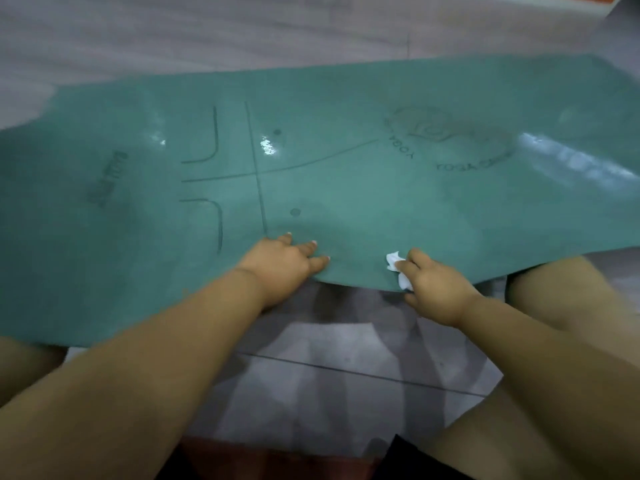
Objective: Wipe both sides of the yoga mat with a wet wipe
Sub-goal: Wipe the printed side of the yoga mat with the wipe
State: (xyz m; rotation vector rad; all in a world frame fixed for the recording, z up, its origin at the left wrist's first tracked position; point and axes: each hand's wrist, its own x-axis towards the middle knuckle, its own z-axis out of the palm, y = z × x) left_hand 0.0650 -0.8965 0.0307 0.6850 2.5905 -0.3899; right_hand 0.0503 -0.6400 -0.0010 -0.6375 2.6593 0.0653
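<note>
- The yoga mat [346, 188] lay spread flat across the tiled floor [311, 375] in front of you, printed side up, its near edge over your knees and curling up slightly between your hands.
- Your right hand [436, 289] sat at that near edge, fingers curled round a crumpled wet wipe [396, 268], pinching it against the mat's border.
- Your left hand [287, 261] lay just beside it on the left, fingers straight and pressing flat on the mat, holding nothing.
- Judging from the wet sheen on the far half, you were wiping the printed side, with the near strip apparently in hand.
- The next move probably called for a steady left hand to pin the mat while the wipe swept along the near edge; the other side would need a flip afterwards.
- The mat's left and right ends ran out of view, so you could not tell how much remained unwiped.
- The underside was hidden entirely.
- Motion blur softened the printed lettering and the emblem at right; an orange object [609, 3] at the far right corner was cut off and unidentifiable.
</note>
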